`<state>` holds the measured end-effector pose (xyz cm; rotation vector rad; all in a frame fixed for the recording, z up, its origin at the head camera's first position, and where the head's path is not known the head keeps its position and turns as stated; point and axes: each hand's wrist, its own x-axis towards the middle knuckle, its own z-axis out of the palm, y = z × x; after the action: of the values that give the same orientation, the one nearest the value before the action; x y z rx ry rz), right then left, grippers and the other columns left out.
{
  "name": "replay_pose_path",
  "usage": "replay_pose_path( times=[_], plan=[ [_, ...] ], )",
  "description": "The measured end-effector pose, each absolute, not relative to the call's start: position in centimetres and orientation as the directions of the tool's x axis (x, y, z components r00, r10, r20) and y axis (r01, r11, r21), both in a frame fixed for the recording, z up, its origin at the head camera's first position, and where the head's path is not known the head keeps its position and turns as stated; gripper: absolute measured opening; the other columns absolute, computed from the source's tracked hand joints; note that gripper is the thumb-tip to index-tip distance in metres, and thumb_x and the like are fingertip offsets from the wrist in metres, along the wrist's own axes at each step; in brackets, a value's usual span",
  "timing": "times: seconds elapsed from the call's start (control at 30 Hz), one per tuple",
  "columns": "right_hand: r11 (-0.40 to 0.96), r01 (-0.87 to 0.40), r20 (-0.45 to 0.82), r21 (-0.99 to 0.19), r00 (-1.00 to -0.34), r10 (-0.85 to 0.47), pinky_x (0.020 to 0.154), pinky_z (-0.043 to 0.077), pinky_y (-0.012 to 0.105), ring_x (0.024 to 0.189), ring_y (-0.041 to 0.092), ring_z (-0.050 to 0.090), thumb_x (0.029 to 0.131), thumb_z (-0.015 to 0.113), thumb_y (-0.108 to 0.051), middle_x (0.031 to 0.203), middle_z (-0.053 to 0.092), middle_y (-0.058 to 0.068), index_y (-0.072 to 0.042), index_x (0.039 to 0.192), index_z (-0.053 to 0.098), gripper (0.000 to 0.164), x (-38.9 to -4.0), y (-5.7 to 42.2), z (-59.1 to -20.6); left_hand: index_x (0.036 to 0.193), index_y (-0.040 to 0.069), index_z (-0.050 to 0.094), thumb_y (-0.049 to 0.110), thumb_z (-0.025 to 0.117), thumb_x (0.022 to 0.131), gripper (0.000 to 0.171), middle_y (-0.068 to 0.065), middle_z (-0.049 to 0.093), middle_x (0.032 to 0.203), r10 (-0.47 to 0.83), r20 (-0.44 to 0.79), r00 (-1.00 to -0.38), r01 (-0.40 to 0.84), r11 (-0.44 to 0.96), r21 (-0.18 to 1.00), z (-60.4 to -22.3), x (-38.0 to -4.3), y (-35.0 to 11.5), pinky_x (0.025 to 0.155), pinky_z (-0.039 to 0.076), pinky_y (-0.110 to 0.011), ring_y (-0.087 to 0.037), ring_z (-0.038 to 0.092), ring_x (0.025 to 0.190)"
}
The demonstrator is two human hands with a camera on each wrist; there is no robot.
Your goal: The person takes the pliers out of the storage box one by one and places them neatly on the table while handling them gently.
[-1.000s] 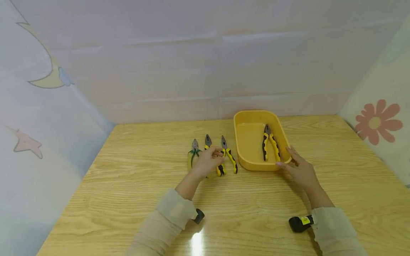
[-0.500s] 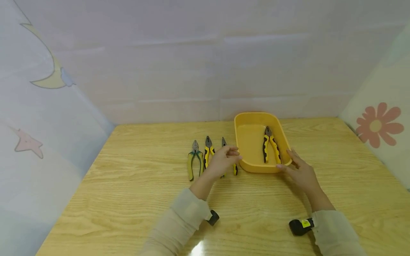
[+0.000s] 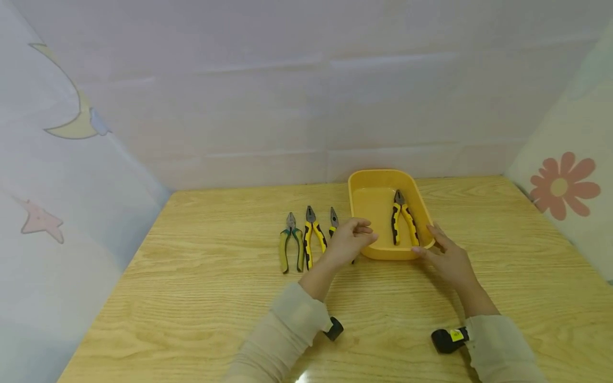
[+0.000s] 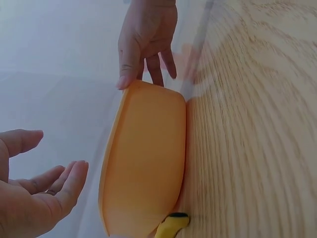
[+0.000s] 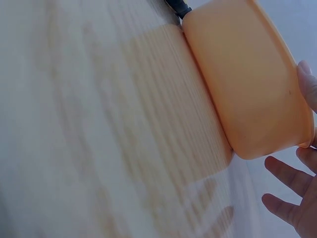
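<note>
A yellow plastic bin [image 3: 378,254] stands at the back of the table, holding pliers [image 3: 405,215] with yellow and black handles. My right hand [image 3: 447,260] holds its near right corner, thumb on the rim and index finger round the side; the other fingers spread loose. My left hand [image 3: 348,244] hovers over the bin's near left edge, fingers loosely bent, holding nothing. Beneath it lie long-nose pliers [image 3: 333,217], mostly hidden. To the left are yellow and black pliers [image 3: 308,244] and green-handled pliers [image 3: 284,252], side by side. The left wrist view shows the bin's outer wall [image 4: 146,158].
The wooden table [image 3: 191,298] ends at a pale sheet wall [image 3: 239,122] just behind the bin. Decorated side walls rise left and right, with a flower [image 3: 560,186] on the right one. A black wrist camera [image 3: 447,340] sits under the right sleeve.
My left hand has moved right, from over the pliers to the bin's near left edge, uncovering the two left pliers. The right hand stays at the bin's corner.
</note>
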<state>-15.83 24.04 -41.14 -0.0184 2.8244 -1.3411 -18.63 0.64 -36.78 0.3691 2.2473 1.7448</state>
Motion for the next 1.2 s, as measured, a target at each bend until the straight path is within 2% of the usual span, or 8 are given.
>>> replay_pose_path(
  times=[0.17,0.47,0.87,1.2],
  plan=[
    [0.638,-0.003,-0.009,-0.770,-1.000,-0.016,0.087,0.025,0.059,0.117,0.047,0.021,0.083,0.052,-0.044,0.142,0.002,0.009,-0.011,0.139,0.009,0.078,-15.8,24.0,-41.1,0.115,0.009,0.051,0.022,0.059,0.083,0.035,0.003,0.054,0.097,0.349,-0.053,-0.936,0.028,0.223,0.974,-36.7,-18.6,1.4,0.071,0.045,-0.023,-0.011,0.052,0.089],
    [0.638,0.001,-0.010,-0.770,-1.000,-0.010,0.087,0.025,0.060,0.117,0.048,0.021,0.083,0.052,-0.043,0.142,0.001,0.010,-0.012,0.139,0.009,0.077,-15.7,24.1,-40.8,0.114,0.013,0.052,0.032,0.059,0.082,0.039,0.009,0.055,0.095,0.334,-0.065,-0.940,0.049,0.321,0.946,-36.6,-19.1,2.6,0.070,0.044,-0.023,-0.008,0.052,0.088],
    [0.667,-0.008,0.004,-0.745,-1.000,-0.007,0.086,0.026,0.059,0.115,0.049,0.023,0.083,0.051,-0.043,0.141,0.004,0.013,-0.010,0.138,0.010,0.076,-16.0,24.2,-41.1,0.115,0.010,0.052,0.030,0.061,0.080,0.041,0.007,0.056,0.093,0.316,-0.073,-0.946,0.040,0.336,0.941,-36.9,-19.7,4.9,0.066,0.045,-0.023,-0.009,0.053,0.084],
    [0.657,0.005,-0.018,-0.754,-1.000,-0.014,0.087,0.026,0.059,0.116,0.049,0.022,0.084,0.050,-0.044,0.141,0.002,0.012,-0.011,0.139,0.009,0.076,-15.9,24.0,-41.1,0.116,0.011,0.051,0.030,0.061,0.080,0.041,0.007,0.055,0.094,0.293,-0.098,-0.951,0.041,0.435,0.899,-36.8,-20.1,6.0,0.063,0.045,-0.023,-0.009,0.053,0.083]
  ],
)
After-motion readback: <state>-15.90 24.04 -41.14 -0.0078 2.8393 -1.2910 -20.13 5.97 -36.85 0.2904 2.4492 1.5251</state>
